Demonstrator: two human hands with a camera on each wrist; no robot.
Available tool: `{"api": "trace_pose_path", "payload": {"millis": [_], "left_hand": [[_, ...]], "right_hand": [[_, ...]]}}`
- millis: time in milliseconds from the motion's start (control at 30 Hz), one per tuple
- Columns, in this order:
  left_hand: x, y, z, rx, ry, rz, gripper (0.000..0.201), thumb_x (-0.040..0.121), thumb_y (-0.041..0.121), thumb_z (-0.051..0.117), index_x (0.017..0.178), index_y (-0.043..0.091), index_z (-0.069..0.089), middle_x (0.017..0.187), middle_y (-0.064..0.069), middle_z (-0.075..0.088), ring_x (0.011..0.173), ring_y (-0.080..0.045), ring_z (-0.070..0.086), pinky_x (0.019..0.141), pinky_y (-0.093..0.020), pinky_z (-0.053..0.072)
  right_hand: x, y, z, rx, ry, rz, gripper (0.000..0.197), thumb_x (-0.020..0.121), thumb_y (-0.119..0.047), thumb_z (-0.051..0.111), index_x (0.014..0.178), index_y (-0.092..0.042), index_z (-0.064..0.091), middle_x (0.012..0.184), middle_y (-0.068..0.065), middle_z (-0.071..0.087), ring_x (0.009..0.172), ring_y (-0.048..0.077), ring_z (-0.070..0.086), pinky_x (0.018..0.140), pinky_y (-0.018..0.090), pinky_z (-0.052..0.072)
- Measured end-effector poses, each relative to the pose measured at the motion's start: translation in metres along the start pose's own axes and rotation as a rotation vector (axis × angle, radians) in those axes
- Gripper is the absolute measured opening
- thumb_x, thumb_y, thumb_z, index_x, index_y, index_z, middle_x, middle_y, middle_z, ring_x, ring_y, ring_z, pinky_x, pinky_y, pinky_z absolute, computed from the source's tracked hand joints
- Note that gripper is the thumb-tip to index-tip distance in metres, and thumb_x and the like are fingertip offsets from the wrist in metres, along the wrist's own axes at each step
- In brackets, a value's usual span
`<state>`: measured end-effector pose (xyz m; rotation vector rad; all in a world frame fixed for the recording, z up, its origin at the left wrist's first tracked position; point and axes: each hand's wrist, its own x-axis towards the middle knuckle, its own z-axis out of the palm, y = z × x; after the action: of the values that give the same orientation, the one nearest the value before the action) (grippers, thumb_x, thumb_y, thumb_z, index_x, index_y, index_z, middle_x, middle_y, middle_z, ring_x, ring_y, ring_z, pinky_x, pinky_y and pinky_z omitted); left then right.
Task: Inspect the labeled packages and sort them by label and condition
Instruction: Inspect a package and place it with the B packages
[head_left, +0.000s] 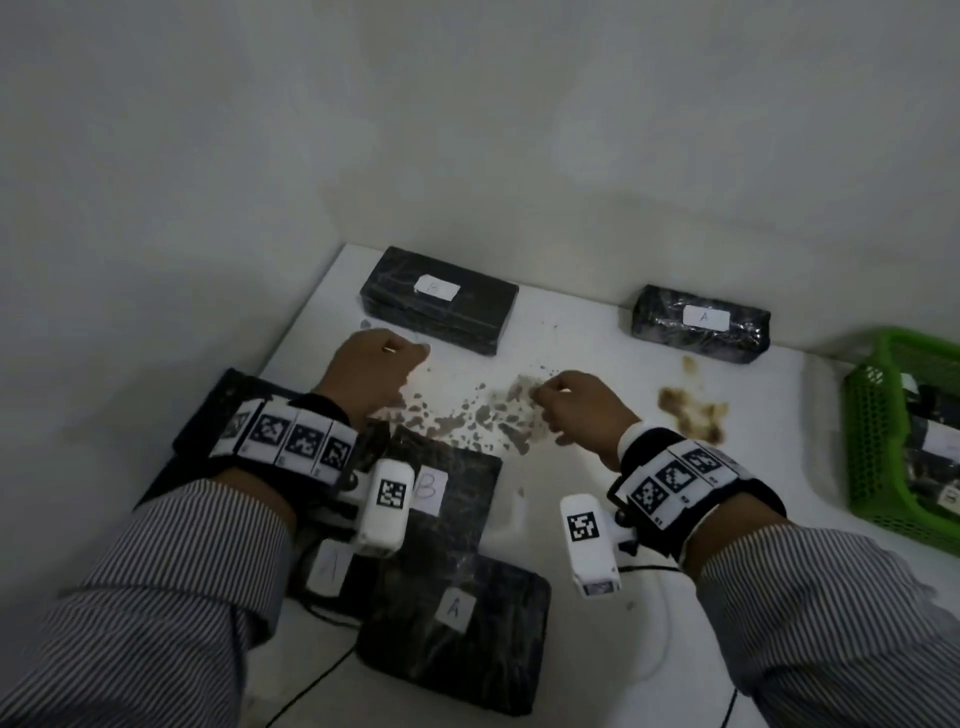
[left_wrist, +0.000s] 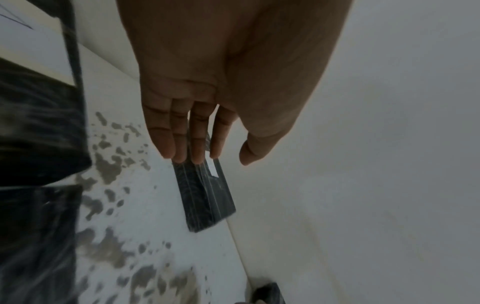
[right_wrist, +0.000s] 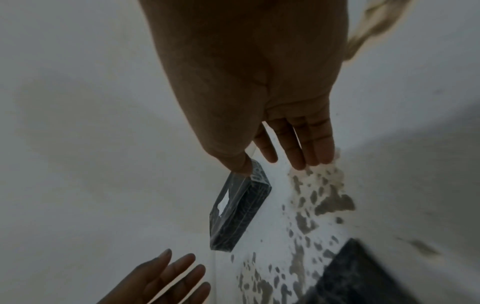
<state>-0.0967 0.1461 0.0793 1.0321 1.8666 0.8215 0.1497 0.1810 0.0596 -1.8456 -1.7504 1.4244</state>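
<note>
Several black wrapped packages with white labels lie on the stained white table (head_left: 597, 519). At the back stand one with an unreadable label (head_left: 439, 299) and one marked A (head_left: 701, 322). Close to me lie a package marked B (head_left: 447, 493), another marked A (head_left: 457, 623), and one more (head_left: 327, 566) partly under my left forearm. My left hand (head_left: 379, 364) hovers just short of the back-left package (left_wrist: 205, 195), fingers (left_wrist: 182, 144) straight and holding nothing. My right hand (head_left: 566, 405) hangs over the stains, its relaxed fingers (right_wrist: 298, 152) holding nothing too.
A green mesh basket (head_left: 883, 415) with packages inside stands at the right edge. Grey walls close off the table at the back and left. Brown stains (head_left: 691, 410) spread across the table's middle. A dark cable (head_left: 311, 686) runs off the front edge.
</note>
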Motion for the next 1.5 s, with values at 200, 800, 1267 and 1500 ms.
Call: {"api": "trace_pose_path", "payload": {"millis": [200, 800, 1267, 1500], "left_hand": [[0.1, -0.002, -0.014, 0.085, 0.106, -0.042, 0.03, 0.094, 0.035, 0.069, 0.108, 0.011, 0.06, 0.108, -0.007, 0.062, 0.111, -0.026, 0.058, 0.101, -0.035, 0.046], [0.147, -0.044, 0.008, 0.053, 0.088, -0.003, 0.06, 0.086, 0.039, 0.079, 0.131, 0.01, 0.051, 0.115, 0.003, 0.056, 0.102, -0.014, 0.055, 0.075, -0.019, 0.042], [-0.031, 0.048, 0.101, -0.309, -0.005, 0.218, 0.057, 0.084, 0.017, 0.082, 0.121, 0.012, 0.038, 0.106, 0.001, 0.06, 0.076, 0.009, 0.065, 0.063, -0.01, 0.052], [-0.106, 0.084, 0.159, -0.339, -0.187, 0.177, 0.074, 0.078, 0.033, 0.086, 0.135, 0.02, 0.041, 0.116, -0.005, 0.069, 0.101, -0.024, 0.072, 0.073, -0.029, 0.061]], "right_hand": [[0.084, -0.034, 0.018, 0.149, 0.052, 0.081, 0.064, 0.091, -0.057, 0.058, 0.139, -0.014, 0.052, 0.136, 0.01, 0.055, 0.125, 0.025, 0.056, 0.111, 0.052, 0.047], [0.12, -0.024, 0.048, 0.465, 0.217, -0.229, 0.036, 0.1, -0.029, 0.064, 0.126, -0.048, 0.048, 0.132, -0.016, 0.059, 0.125, 0.007, 0.059, 0.113, 0.039, 0.047], [-0.046, 0.041, -0.073, 0.806, 0.531, -0.215, 0.04, 0.102, -0.025, 0.063, 0.133, -0.034, 0.041, 0.113, 0.006, 0.073, 0.094, 0.014, 0.076, 0.076, 0.02, 0.058], [-0.128, 0.096, -0.136, 0.76, 0.705, -0.214, 0.037, 0.095, -0.032, 0.072, 0.128, -0.018, 0.063, 0.109, 0.001, 0.078, 0.096, 0.013, 0.076, 0.086, 0.031, 0.06]]}}
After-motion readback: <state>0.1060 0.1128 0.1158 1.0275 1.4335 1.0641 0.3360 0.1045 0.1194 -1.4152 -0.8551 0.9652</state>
